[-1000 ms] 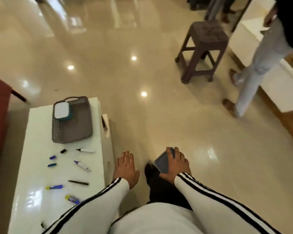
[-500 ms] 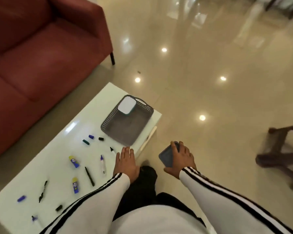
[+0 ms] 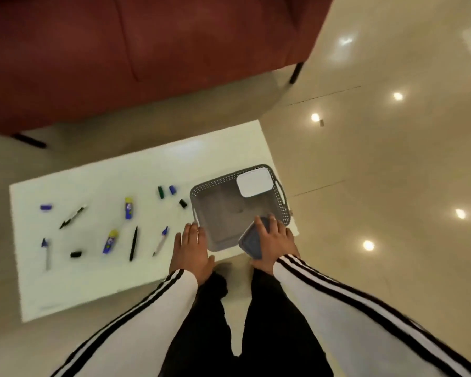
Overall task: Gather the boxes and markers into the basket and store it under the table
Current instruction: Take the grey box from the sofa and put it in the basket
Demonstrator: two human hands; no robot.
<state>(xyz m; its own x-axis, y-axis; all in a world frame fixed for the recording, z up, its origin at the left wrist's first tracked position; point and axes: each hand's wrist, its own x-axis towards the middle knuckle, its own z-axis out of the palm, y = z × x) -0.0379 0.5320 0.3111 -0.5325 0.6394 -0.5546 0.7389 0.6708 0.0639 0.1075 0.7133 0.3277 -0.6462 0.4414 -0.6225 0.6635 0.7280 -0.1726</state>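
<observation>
Basket on tabletop holds a white box; right hand grips a dark box over its near corner, left hand flat and empty alongside.

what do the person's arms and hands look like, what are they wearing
Both arms are covered to the wrist by long white sleeves. The left sleeve and the right sleeve each carry black stripes running lengthwise to the cuff. The left hand and right hand are bare, with no gloves; no ring or watch is visible.
</observation>
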